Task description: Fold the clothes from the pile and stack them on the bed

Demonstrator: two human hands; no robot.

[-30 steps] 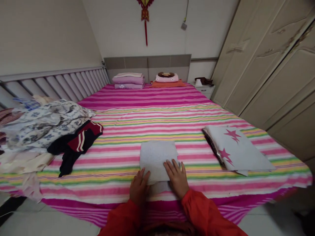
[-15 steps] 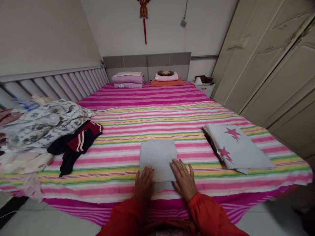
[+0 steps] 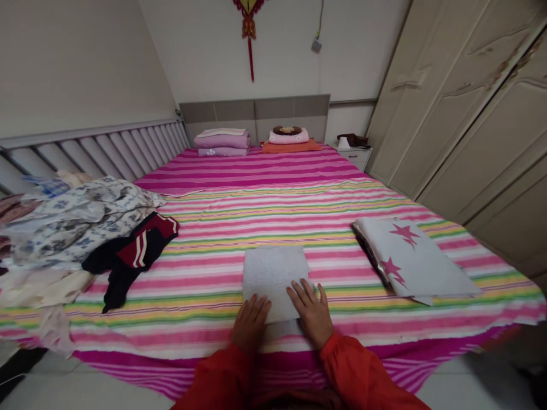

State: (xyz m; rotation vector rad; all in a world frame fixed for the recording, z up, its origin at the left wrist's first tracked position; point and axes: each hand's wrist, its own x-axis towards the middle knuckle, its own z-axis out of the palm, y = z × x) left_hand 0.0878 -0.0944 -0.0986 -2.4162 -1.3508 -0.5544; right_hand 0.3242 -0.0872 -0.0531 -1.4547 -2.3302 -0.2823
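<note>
A light grey folded cloth (image 3: 273, 273) lies flat on the striped bedsheet (image 3: 205, 273), close to the bed's front edge. My left hand (image 3: 252, 322) rests on its near left corner, fingers stretched forward. On its right side lies my right hand (image 3: 311, 310), palm down with fingers spread. Neither hand grips anything. A narrow strip of the cloth's lower layer shows between the wrists. The exact kind of garment cannot be made out.
Folded grey clothes with pink stars (image 3: 410, 259) lie to the right. At the left are a dark top with maroon panels (image 3: 139, 247) and a heap of floral fabric (image 3: 85, 216). Folded bedding (image 3: 222, 140) sits by the headboard (image 3: 294, 108). A wardrobe (image 3: 461, 114) stands right.
My right hand has slid slightly left, further onto the grey cloth. My left hand has shifted a little at the near corner. The view has tilted up slightly.
</note>
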